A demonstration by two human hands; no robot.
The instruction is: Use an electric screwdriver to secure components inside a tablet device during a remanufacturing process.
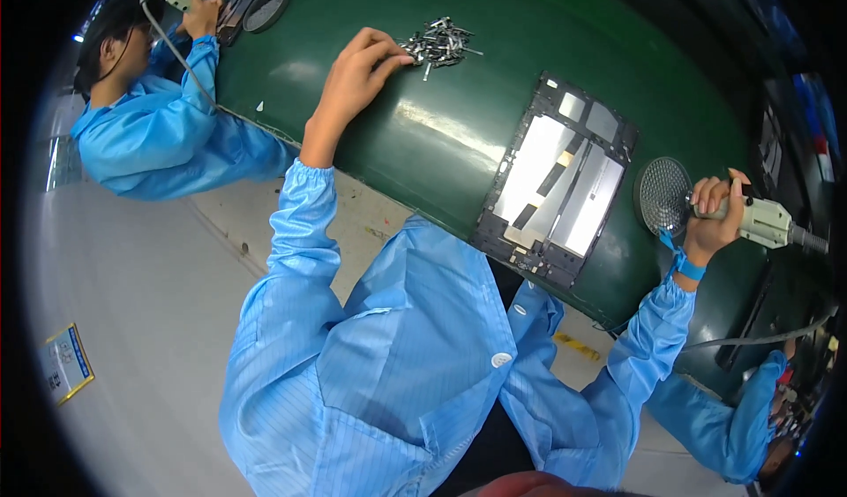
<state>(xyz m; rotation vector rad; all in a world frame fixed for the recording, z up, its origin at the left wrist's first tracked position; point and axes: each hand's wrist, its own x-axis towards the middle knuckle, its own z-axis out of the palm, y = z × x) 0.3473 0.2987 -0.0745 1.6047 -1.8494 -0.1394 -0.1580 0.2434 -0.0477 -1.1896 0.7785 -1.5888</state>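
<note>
My left hand (357, 71) reaches to the near left edge of a heap of small metal parts (441, 43). Its thumb and fingers pinch at one small part there, mostly hidden by the fingertips. In my right hand (719, 213) is a pale electric screwdriver (764, 222), gripped near its front end. The tool points left toward a round dimpled dish (663, 195), and its tip is hard to make out. Between my hands lies an opened tablet (558, 179), with silver battery panels, a black frame and dark strips showing.
The green table (353, 3) curves across the view. At left a person in blue (168, 135) holds another screwdriver near a second round dish (265, 9). Another blue sleeve (719, 426) shows at lower right, beside a grey cable (763, 339). A blue wrist strap (688, 266) circles my right wrist.
</note>
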